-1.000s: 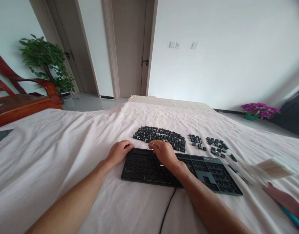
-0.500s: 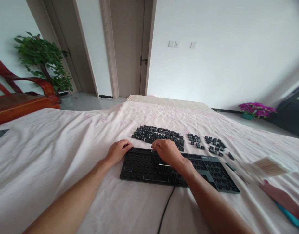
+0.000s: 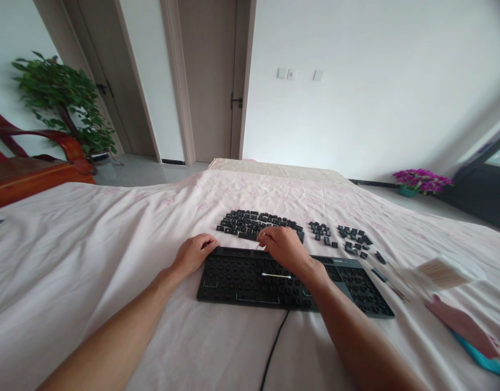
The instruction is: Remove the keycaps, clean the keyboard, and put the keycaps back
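1. The left hand (image 3: 192, 254), loosely curled, rested on the keyboard's (image 3: 233, 277) far left corner.
2. The right hand (image 3: 285, 248) pinched a swab (image 3: 260, 240).
3. Keycaps (image 3: 250, 222) lay just beyond both hands.

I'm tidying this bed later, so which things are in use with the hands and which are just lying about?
In use: keyboard, left hand steadying it, right hand pinching a cotton swab, spare swab, removed keys.

Lying about: swab box, potted plant, purple flowers, wooden chair.
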Demonstrator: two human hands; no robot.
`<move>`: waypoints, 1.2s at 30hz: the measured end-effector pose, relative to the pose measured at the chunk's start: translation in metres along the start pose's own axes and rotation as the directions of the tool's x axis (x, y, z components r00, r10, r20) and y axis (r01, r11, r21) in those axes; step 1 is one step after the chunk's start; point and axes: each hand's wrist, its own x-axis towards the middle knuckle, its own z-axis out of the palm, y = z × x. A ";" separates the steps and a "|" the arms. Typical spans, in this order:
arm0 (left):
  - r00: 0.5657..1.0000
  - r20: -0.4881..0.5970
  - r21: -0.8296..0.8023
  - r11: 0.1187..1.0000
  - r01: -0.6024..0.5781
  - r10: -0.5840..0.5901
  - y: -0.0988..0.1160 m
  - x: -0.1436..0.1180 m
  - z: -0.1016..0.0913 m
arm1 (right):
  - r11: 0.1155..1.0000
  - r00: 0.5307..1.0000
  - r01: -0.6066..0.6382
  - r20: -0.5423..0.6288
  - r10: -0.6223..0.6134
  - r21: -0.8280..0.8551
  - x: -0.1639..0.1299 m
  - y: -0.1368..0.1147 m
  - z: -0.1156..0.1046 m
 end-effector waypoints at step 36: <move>1.000 0.006 -0.001 1.000 -0.004 0.004 -0.003 0.000 0.001 | 0.990 0.993 0.056 0.097 -0.069 0.132 -0.004 0.026 0.002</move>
